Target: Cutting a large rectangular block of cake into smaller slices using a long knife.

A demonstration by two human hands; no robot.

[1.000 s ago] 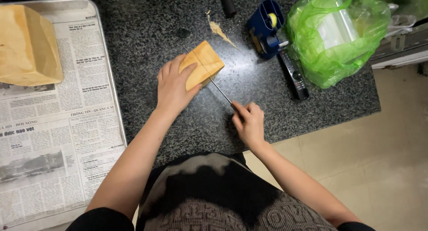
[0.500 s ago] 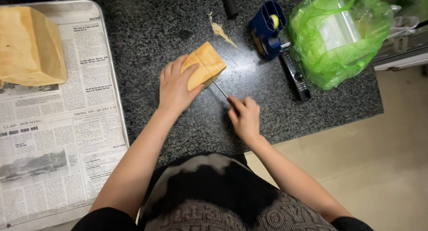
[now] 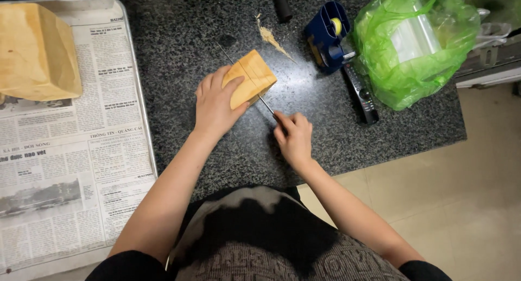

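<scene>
Head view, frame centre: my left hand [image 3: 216, 103] clamps the block [image 3: 251, 77], right hand [image 3: 294, 137] grips the knife [image 3: 265, 103], cut partway through.

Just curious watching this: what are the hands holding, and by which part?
The left hand grips the small tan block over its near end. The right hand holds a thin knife by its handle.
</scene>
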